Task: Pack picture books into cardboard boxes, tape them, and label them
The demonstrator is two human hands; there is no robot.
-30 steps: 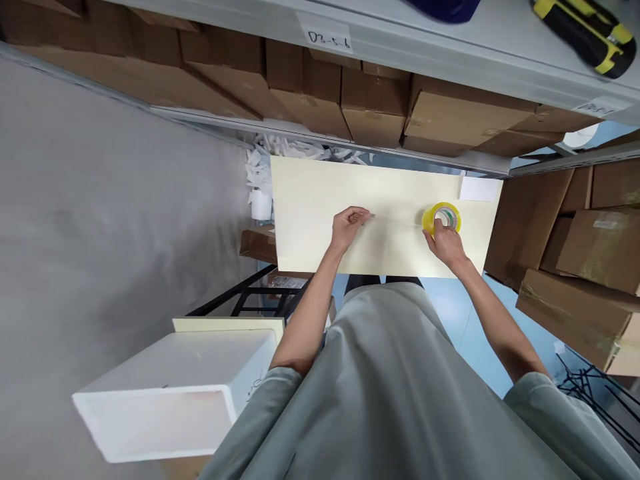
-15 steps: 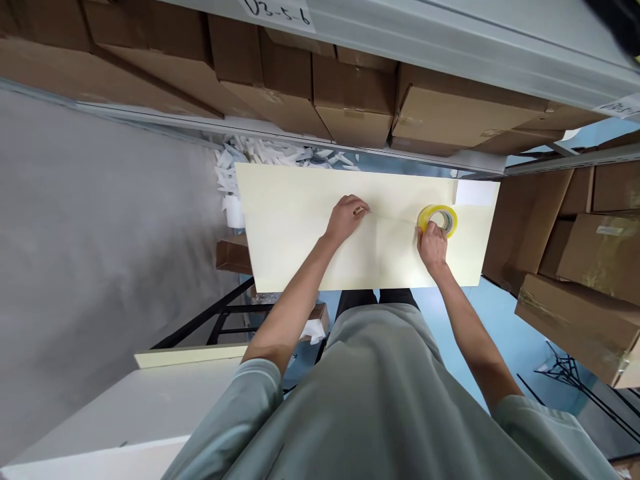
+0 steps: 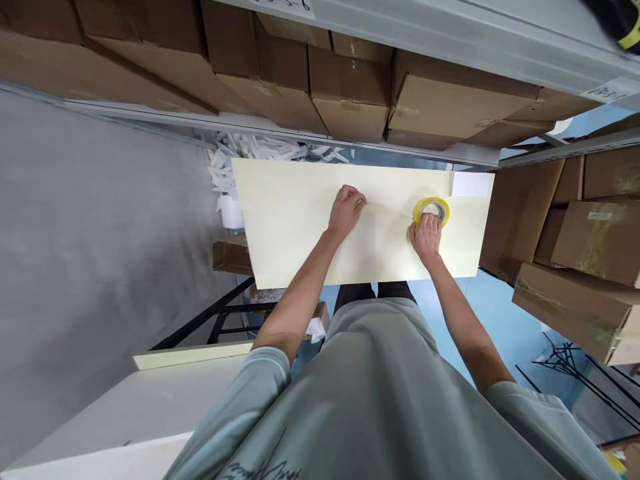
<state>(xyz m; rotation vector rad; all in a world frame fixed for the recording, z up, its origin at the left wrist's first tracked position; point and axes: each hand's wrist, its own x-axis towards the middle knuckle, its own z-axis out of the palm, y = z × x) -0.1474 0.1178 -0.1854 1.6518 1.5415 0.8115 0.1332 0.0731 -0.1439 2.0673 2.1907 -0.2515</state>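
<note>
Head camera view: the roll of yellow packing tape [image 3: 419, 208] was positioned above the right half of the cream worktop [image 3: 290, 227]. The right hand [image 3: 427, 235] gripped the roll at its near edge, fingers curled over the rim toward the core. A thin strip of tape [image 3: 389, 209] spanned the gap to the left hand [image 3: 346, 212], whose fingertips were pinched on its end. A white rectangular piece [image 3: 471, 185] lay near the worktop's far right corner.

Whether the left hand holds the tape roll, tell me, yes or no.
No, the right hand holds the tape roll, and the left hand is well apart from it.
</note>
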